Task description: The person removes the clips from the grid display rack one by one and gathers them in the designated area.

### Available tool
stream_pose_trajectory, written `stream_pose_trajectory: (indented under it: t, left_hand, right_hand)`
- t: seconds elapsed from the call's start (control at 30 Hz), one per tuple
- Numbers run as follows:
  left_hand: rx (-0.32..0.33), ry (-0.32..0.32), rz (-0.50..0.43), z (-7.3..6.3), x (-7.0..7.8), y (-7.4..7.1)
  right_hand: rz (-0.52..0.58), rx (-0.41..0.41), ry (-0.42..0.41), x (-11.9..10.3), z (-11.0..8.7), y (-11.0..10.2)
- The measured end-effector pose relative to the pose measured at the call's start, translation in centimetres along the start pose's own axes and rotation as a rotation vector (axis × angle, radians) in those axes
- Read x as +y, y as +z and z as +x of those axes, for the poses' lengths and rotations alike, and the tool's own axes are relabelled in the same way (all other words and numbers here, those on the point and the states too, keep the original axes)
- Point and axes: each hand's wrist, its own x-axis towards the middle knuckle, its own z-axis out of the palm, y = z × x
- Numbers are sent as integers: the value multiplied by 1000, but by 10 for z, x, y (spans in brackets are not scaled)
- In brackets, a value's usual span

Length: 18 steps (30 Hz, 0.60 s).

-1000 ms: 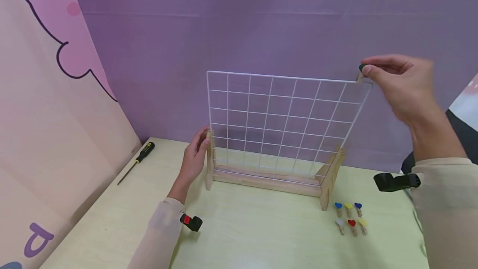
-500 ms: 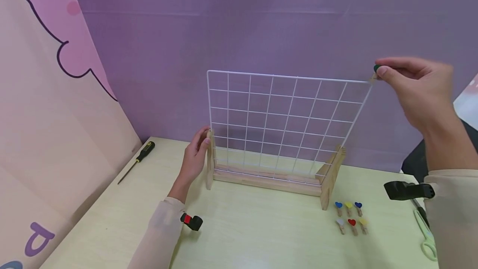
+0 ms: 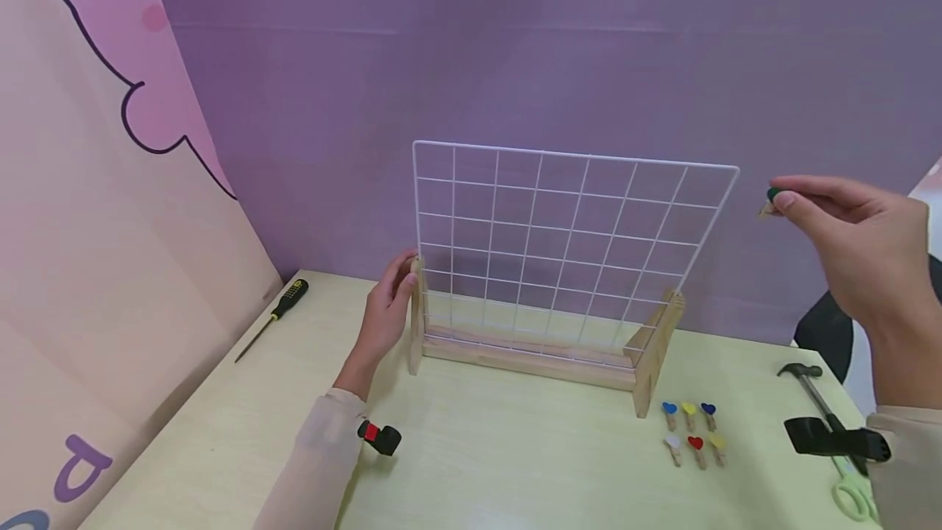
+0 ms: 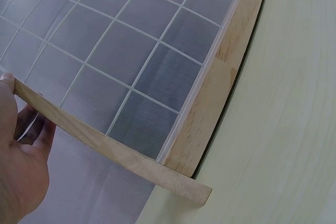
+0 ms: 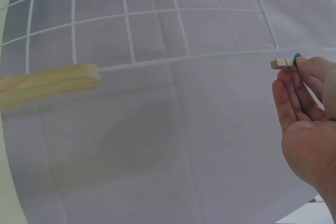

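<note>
A white wire grid (image 3: 543,151) stands upright in a wooden stand (image 3: 526,359). My left hand (image 3: 384,309) holds the top of the stand's left upright (image 4: 94,138), thumb on the near side and fingers behind. Off the grid's top right corner, my right hand (image 3: 872,248) pinches a small wooden clothespin (image 5: 284,64) by its green end between thumb and index finger. The pin's free end points toward the grid, apart from it in the head view. The right wrist view shows the other fingers below the pin, nearly straight.
Several small clothespins with coloured hearts, one a red-heart clothespin (image 3: 696,442), lie in two rows right of the stand. A hammer (image 3: 815,395) and green-handled scissors (image 3: 852,499) lie by the right edge. A screwdriver (image 3: 293,295) lies at the left. A purple backdrop (image 3: 515,39) hangs behind.
The clothespin has come off the grid's top wire; my right hand has carried it right and then down, away from the corner. My left hand stays on the upright.
</note>
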Motion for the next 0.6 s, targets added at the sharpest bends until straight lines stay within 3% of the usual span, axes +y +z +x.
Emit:
stream_pose_trajectory:
  t: [0.3,0.6]
  left_hand:
    - [-1,-5,-3,-1,-1,0]
    - [5,11,12,0,-1,1]
  right_hand:
    - [-191,-20,52,27,-26,-1]
    - [-166,-99,65,59,-55,4]
